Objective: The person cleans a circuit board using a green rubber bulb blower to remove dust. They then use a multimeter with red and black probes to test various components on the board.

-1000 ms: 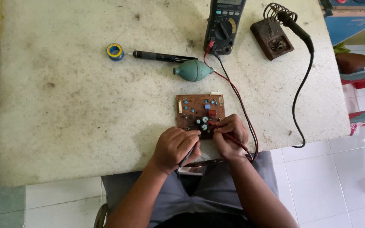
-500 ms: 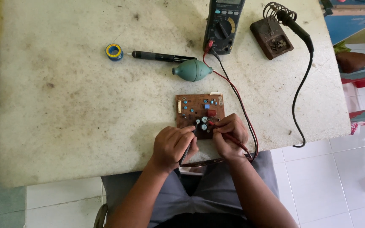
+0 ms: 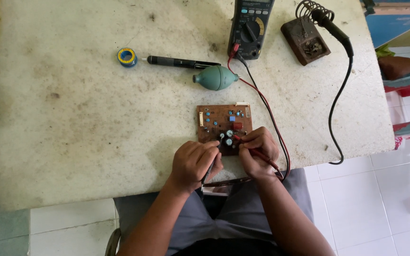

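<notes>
- So the big stained white table is my landmark, everything else gets placed off it. Its near edge is right at my lap.
- Black multimeter sits at the table's far edge, a bit right of centre, with a red lead and a black lead trailing down toward the near edge.
- Soldering iron is parked in its coil stand at the far right corner of the table; its black cord loops off the right side.
- Brown circuit board lies flat near the table's near edge, right of centre. That's the thing I'm working on.
- Green rubber blower bulb is mid-table, just beyond the board.
- My left hand is closed around the black probe, tip down among the capacitors at the board's near side.
- My right hand is pinched shut on the red probe, tip on the same cluster, just beside the other one.
- Black pen-like tool lies left of the bulb.
- Small solder spool, blue and yellow, sits at that tool's left end.
- Progress, my guess: both probes look planted on the board, so a reading is underway. The meter's screen is cut off, so I can't tell what it shows. The iron is untouched in its stand.
</notes>
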